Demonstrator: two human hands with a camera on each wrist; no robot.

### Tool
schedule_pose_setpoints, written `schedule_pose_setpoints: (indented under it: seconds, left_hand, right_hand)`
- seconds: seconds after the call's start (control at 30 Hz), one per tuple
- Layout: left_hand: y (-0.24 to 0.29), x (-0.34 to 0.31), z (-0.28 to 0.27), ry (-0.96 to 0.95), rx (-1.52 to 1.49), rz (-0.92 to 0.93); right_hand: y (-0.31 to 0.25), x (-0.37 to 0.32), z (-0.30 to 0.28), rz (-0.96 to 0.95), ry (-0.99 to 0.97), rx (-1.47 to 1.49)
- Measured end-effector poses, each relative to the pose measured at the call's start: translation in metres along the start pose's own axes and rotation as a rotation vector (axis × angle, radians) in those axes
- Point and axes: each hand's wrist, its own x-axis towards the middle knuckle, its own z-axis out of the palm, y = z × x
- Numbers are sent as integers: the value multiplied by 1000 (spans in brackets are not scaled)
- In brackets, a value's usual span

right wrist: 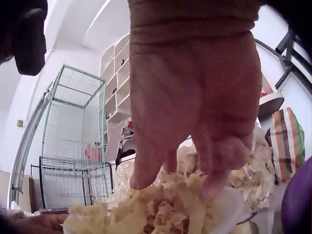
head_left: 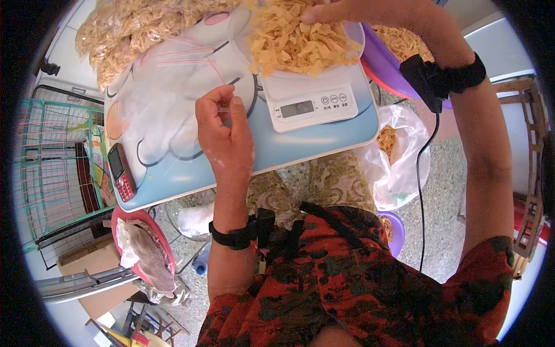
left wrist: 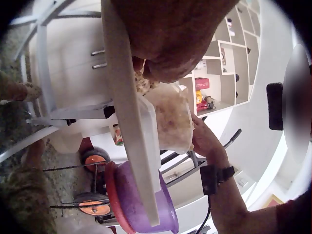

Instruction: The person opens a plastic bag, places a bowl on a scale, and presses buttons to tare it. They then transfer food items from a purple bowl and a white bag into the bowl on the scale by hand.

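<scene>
My right hand (head_left: 338, 11) reaches over a white bowl (head_left: 359, 36) heaped with thin, pale yellow dried flakes (head_left: 300, 40). In the right wrist view its fingers point down, spread apart and touching the top of the heap (right wrist: 170, 209). The bowl sits on a white digital kitchen scale (head_left: 315, 107) with a lit display. My left hand (head_left: 226, 133) is beside the scale, over clear plastic bags (head_left: 167, 87) with red lines. Its fingers hang loosely curled, thumb apart, with nothing plainly held.
Filled bags of flakes (head_left: 115, 40) lie at the table's far left. A red mobile phone (head_left: 121, 172) lies by the table's (head_left: 277, 153) left edge. To the right are a purple basin (head_left: 393, 75) and a white plastic bag (head_left: 399, 168) holding flakes. A black cable (head_left: 420, 191) hangs from my right wrist.
</scene>
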Motion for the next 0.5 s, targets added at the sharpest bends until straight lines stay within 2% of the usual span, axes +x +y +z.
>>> schedule_pose_setpoints:
  seconds: [0.1, 0.2, 0.3, 0.4, 0.5]
  left_hand:
    - [-4, 0, 0, 15, 5, 18]
    - [-2, 0, 0, 17, 12, 17]
    - [-2, 0, 0, 21, 34, 31]
    - [-1, 0, 0, 24, 56, 40]
    - [-2, 0, 1, 22, 66, 35]
  right_hand:
    - [7, 3, 5, -137, 64, -21]
    - [-1, 0, 4, -68, 82, -11]
    - [-3, -3, 5, -37, 144, 142]
    - [1, -4, 1, -222, 262, -1]
    - [-10, -11, 0, -172, 366, 32]
